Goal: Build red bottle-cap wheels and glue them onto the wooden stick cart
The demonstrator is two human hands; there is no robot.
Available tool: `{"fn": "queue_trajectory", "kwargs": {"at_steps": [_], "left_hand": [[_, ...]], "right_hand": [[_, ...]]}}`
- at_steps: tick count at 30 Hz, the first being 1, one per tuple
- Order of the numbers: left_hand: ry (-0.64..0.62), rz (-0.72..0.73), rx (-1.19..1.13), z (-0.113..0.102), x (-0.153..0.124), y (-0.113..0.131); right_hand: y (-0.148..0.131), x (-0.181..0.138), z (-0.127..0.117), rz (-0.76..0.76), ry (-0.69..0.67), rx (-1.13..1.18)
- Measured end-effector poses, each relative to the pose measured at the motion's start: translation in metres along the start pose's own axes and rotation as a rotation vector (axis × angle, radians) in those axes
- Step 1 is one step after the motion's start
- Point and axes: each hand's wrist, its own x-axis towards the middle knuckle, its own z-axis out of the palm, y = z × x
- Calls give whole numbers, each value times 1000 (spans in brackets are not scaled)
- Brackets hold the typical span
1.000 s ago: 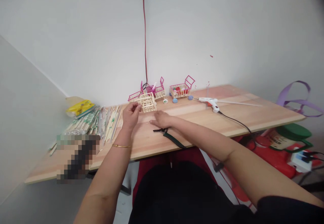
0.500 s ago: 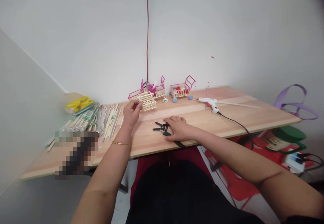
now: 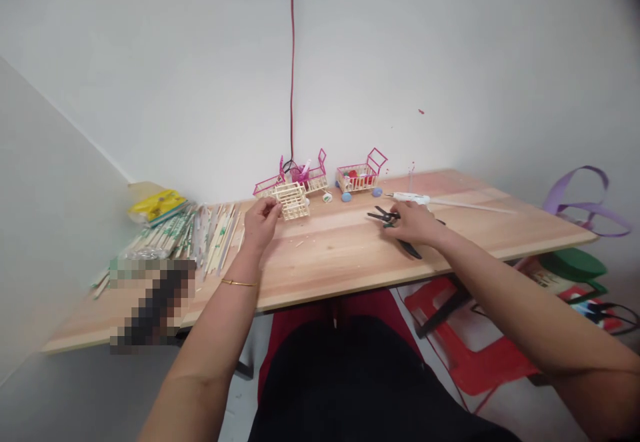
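Observation:
My left hand (image 3: 259, 223) pinches the near left corner of a small cage made of pale wooden sticks (image 3: 291, 201), which sits on the wooden table (image 3: 330, 255). My right hand (image 3: 416, 222) is closed on a pair of black-handled pliers (image 3: 387, 216), holding them just above the table on the right. Behind the pliers, a white hot glue gun (image 3: 411, 197) lies with its black cord running off the edge.
Two finished stick carts with pink frames (image 3: 358, 175) stand by the wall near a red cable (image 3: 292, 62). Bundles of wrapped chopsticks (image 3: 175, 235) and a yellow packet (image 3: 157, 203) lie at the left. A red stool (image 3: 465, 355) stands under the table.
My right hand took hold of the pliers at the table's middle and carried them right, toward the glue gun. My left hand stayed on the stick cage.

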Motion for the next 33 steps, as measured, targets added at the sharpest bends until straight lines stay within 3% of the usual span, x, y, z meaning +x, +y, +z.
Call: {"fn": "queue_trajectory", "kwargs": {"at_steps": [2,5,6,8,11,15,17,19,20,22,24,27,30,33], "left_hand": [[-1,7,-8,1,0,1],[-5,-2,-14,1,0,2],[-3,-7,-13,0,0,2],[6,-15,-10,0,1,2],[11,-11,-30,3,3,4],[-34,13,-31,5,4,8],[-77,27,-5,4,4,9],[-117,40,20,2,3,9],[-130,43,28,1,2,8],[-142,40,35,2,2,6],[-137,34,28,5,3,5],[-127,22,-2,14,5,6],[-115,-12,-52,21,7,9],[-108,-37,-112,22,7,8]], "right_hand": [[6,-6,5,57,-14,-27],[-15,-25,15,56,27,-57],[-28,-32,18,12,26,-52],[-60,-45,23,-104,-119,12],[-116,-53,27,-80,-225,141],[-188,-44,28,-334,-257,359],[-208,-35,24,-555,-306,460],[-207,-25,20,-671,-265,482],[-199,-19,18,-632,-217,458],[-170,-6,16,-442,-165,381],[-137,6,17,-187,-227,250],[-113,15,21,-40,-245,187],[-134,6,28,-127,-269,198],[-170,-5,29,-453,-285,258]]}}
